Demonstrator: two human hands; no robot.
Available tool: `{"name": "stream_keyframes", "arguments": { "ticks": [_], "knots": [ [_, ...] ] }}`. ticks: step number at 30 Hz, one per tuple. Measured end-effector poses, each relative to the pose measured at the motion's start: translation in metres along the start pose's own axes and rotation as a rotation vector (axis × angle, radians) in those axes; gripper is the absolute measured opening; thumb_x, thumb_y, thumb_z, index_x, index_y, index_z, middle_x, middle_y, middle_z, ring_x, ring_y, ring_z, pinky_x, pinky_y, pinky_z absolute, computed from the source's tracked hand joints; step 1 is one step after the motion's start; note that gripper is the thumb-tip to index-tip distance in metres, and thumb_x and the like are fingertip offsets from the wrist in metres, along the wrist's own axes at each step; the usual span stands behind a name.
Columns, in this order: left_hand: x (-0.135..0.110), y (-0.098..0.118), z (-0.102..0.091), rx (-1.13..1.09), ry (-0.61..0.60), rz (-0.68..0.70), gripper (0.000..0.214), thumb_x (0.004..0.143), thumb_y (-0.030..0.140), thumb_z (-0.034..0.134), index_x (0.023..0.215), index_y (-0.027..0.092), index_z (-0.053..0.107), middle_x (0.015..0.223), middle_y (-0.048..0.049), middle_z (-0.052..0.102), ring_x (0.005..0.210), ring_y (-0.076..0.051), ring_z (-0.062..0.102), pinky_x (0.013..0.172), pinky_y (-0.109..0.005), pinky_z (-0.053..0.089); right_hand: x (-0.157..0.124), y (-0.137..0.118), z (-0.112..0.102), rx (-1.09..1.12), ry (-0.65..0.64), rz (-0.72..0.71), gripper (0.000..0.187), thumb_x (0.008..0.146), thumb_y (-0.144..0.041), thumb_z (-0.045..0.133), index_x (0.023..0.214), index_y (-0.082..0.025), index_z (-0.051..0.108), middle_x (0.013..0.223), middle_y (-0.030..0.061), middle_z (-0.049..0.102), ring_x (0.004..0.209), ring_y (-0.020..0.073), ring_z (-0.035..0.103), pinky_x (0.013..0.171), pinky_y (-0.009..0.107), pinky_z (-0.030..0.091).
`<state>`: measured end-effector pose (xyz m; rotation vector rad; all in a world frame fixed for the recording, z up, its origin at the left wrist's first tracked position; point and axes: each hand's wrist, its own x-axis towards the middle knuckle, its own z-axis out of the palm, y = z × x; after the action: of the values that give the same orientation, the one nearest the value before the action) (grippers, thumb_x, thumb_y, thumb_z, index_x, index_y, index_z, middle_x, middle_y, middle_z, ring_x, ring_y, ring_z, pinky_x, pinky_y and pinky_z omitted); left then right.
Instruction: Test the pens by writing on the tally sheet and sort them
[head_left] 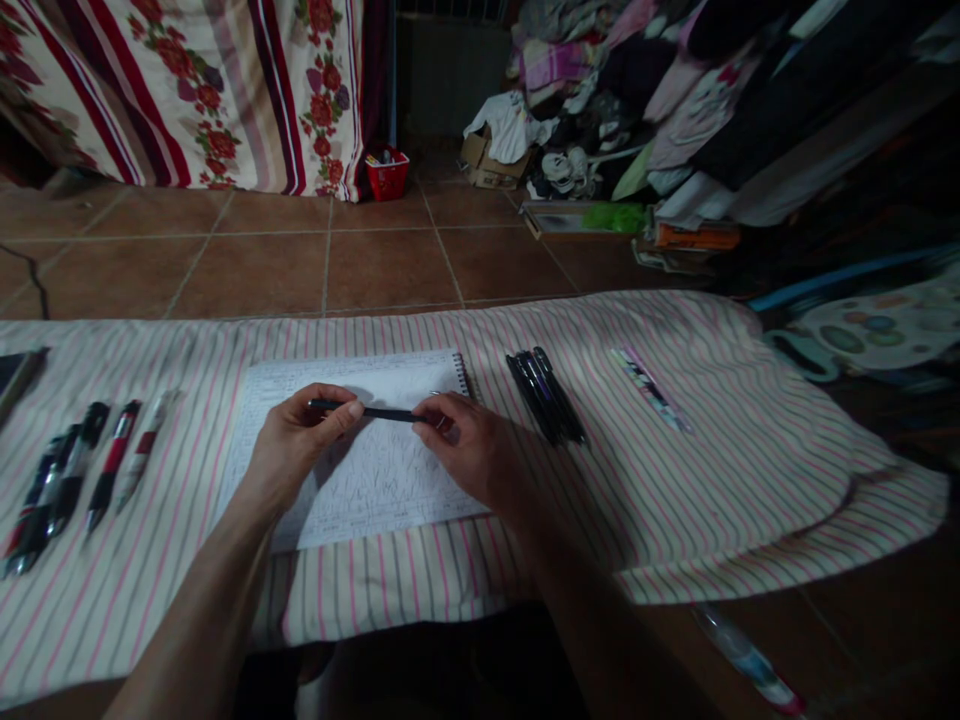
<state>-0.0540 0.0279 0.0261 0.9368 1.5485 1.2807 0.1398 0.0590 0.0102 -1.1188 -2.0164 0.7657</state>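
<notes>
A slim black pen is held level between my two hands, above a spiral notebook whose page is covered in handwriting and scribbles. My left hand pinches one end between thumb and fingers. At the other end, my right hand closes its fingertips on the pen. Just right of the notebook lies a row of several black pens. Farther right rests a pastel patterned pen or pencil. On the left side, several thicker pens lie side by side, among them a red and black pen.
A striped cloth covers the low surface. Beyond it are floor tiles, a red basket, a cardboard box and heaped clothes. A plastic bottle lies on the floor at lower right. A dark flat object sits at the left edge.
</notes>
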Motion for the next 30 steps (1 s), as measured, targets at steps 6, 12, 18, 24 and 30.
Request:
{"name": "stream_keyframes", "arguments": {
  "ticks": [6, 12, 18, 24, 30],
  "knots": [
    [-0.001, 0.000, -0.011, 0.174, -0.093, 0.068, 0.015, 0.058, 0.031, 0.079, 0.066, 0.020, 0.072, 0.064, -0.0028, 0.066, 0.058, -0.014, 0.054, 0.051, -0.021, 0.042, 0.001, 0.001, -0.002, 0.022, 0.001, -0.002, 0.008, 0.077, -0.014, 0.059, 0.083, -0.020, 0.059, 0.079, -0.0001, 0.063, 0.070, 0.0106, 0.059, 0.064, 0.022, 0.049],
    [-0.003, -0.014, -0.011, 0.457, -0.246, 0.269, 0.013, 0.070, 0.032, 0.071, 0.079, 0.022, 0.073, 0.080, -0.0044, 0.070, 0.074, -0.018, 0.062, 0.067, -0.027, 0.048, 0.001, -0.001, -0.002, 0.004, -0.023, -0.020, 0.008, 0.077, -0.013, 0.058, 0.082, -0.020, 0.057, 0.081, 0.0005, 0.064, 0.071, 0.0108, 0.059, 0.063, 0.021, 0.050],
    [0.001, -0.021, -0.006, 0.759, -0.303, 0.593, 0.014, 0.079, 0.028, 0.063, 0.088, 0.023, 0.072, 0.083, -0.0056, 0.067, 0.081, -0.020, 0.059, 0.074, -0.032, 0.048, 0.000, 0.000, -0.005, -0.081, -0.104, -0.089, 0.007, 0.079, -0.019, 0.060, 0.086, -0.020, 0.060, 0.087, 0.0026, 0.065, 0.077, 0.0132, 0.061, 0.069, 0.025, 0.050],
    [-0.001, -0.023, 0.000, 0.887, -0.232, 0.714, 0.014, 0.082, 0.024, 0.060, 0.091, 0.020, 0.070, 0.084, -0.0063, 0.063, 0.083, -0.020, 0.054, 0.073, -0.033, 0.049, 0.006, 0.024, -0.014, -0.108, 0.145, 0.061, 0.012, 0.084, -0.020, 0.054, 0.092, -0.020, 0.064, 0.089, 0.0059, 0.068, 0.078, 0.0164, 0.064, 0.072, 0.030, 0.051],
    [0.000, -0.022, 0.007, 0.976, -0.288, 0.695, 0.019, 0.085, 0.019, 0.054, 0.097, 0.017, 0.068, 0.082, -0.0071, 0.062, 0.082, -0.021, 0.052, 0.072, -0.034, 0.047, 0.007, 0.028, -0.013, -0.261, 0.070, 0.083, 0.006, 0.082, -0.019, 0.060, 0.083, -0.019, 0.066, 0.081, 0.0043, 0.064, 0.074, 0.0160, 0.062, 0.068, 0.028, 0.049]
  ]
}}
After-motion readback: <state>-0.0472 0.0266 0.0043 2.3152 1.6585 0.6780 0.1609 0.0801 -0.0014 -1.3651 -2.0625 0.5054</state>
